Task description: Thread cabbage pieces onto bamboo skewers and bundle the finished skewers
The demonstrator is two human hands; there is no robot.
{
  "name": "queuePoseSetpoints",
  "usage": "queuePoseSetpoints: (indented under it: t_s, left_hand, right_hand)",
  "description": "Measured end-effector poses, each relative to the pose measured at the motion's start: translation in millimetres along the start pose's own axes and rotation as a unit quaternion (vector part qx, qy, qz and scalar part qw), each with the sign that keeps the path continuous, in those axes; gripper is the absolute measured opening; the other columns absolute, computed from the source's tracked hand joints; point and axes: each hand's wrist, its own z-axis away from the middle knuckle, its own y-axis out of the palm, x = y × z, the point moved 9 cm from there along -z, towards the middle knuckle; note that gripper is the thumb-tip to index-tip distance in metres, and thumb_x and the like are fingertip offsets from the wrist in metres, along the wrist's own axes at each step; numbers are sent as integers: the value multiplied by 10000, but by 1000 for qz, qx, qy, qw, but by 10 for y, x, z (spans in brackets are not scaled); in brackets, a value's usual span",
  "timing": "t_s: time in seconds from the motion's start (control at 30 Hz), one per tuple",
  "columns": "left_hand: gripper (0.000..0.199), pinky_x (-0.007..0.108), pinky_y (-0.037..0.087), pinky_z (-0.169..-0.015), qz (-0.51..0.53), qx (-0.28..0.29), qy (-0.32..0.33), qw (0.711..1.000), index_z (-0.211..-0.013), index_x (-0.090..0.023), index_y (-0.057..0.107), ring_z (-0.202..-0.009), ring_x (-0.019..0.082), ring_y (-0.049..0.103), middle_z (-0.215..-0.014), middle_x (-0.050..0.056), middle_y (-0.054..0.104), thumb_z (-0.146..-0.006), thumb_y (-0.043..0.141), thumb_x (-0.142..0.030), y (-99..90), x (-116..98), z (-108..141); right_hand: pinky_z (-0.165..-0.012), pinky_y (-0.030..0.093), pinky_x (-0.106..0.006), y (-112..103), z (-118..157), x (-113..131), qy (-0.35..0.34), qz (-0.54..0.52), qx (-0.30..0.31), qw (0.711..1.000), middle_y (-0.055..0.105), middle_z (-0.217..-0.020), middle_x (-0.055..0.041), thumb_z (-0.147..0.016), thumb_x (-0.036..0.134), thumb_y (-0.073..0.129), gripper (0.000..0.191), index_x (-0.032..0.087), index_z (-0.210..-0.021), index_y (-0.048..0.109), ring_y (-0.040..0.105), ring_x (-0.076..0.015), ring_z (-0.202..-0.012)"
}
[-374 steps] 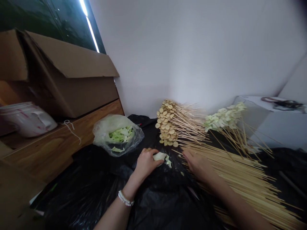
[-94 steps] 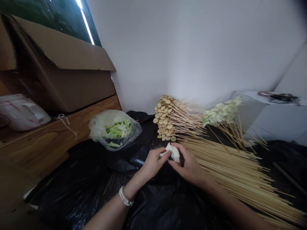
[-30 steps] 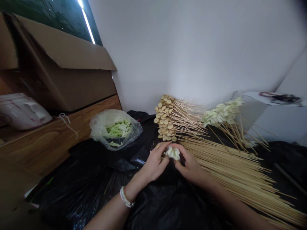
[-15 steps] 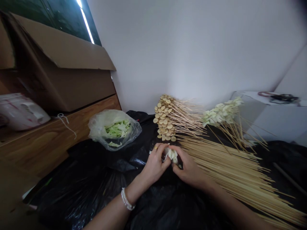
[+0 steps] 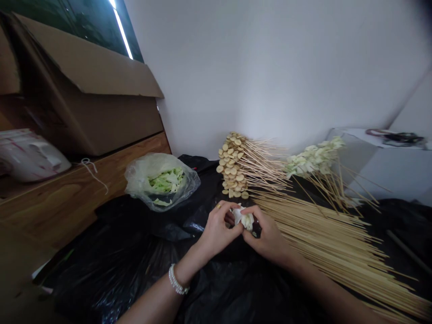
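My left hand [image 5: 218, 227] and my right hand [image 5: 265, 231] meet in front of me, both closed on a small bunch of pale cabbage leaf [image 5: 247, 220]. Thumbs and forefingers pinch it from either side; whether a stick runs through it I cannot tell. Just beyond, a stack of skewers with round, pale tan slices [image 5: 232, 168] lies with its sticks pointing right. Bare bamboo skewers [image 5: 330, 243] are spread beside my right forearm. Farther right, skewered cabbage [image 5: 313, 158] rests in a pile. Cut cabbage [image 5: 167, 181] fills a clear plastic bag [image 5: 138, 177] at the left.
Black plastic sheeting [image 5: 145, 256] covers the work surface. A large cardboard box [image 5: 111, 117] and a whitish container [image 5: 32, 155] stand on a wooden ledge [image 5: 135, 164] at left. The white wall [image 5: 236, 67] rises behind, and a white box [image 5: 364, 157] stands at right.
My fingers have shifted slightly around the cabbage, and more of the white leaf shows between them. Everything else looks the same apart from a slight camera movement.
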Motion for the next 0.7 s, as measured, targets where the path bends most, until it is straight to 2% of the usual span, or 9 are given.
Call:
queuePoseSetpoints:
  t_s: [0.3, 0.4, 0.53, 0.7]
  left_hand:
    - [312, 245, 545, -627, 144, 24, -82, 986, -1016, -154, 665, -736, 132, 630, -985, 70, 610, -716, 714, -228, 64, 161, -23]
    - [330, 234, 531, -614, 171, 27, -93, 981, -1021, -143, 666, -736, 128, 621, -995, 80, 614, -715, 726, -252, 75, 163, -27]
    - [322, 232, 530, -616, 162, 38, -82, 983, -1043, -136, 666, -734, 126, 623, -971, 75, 610, -736, 697, -230, 85, 135, -30]
    - [351, 262, 561, -696, 116, 44, -26, 992, -1097, -163, 654, -812, 150, 661, -1019, 69, 606, -752, 606, -118, 90, 87, -21]
  right_hand:
    - [-610, 458, -252, -47, -23, -82, 18, -31, -9, 999, 603, -773, 20, -785, 188, 584, 174, 220, -943, 519, 569, -128, -650]
    - [-621, 461, -261, -53, -28, -109, 17, -36, -4, 999, 611, -766, 20, -811, 195, 563, 154, 221, -960, 533, 571, -130, -646]
    - [-667, 480, -277, -68, -34, -108, 7, -40, -11, 999, 657, -839, -4, -830, 184, 531, 184, 221, -1009, 552, 609, -144, -707]
    - [-729, 487, -291, -86, -32, -5, -47, 7, -35, 998, 660, -919, -30, -778, 124, 539, 250, 212, -1008, 582, 622, -165, -814]
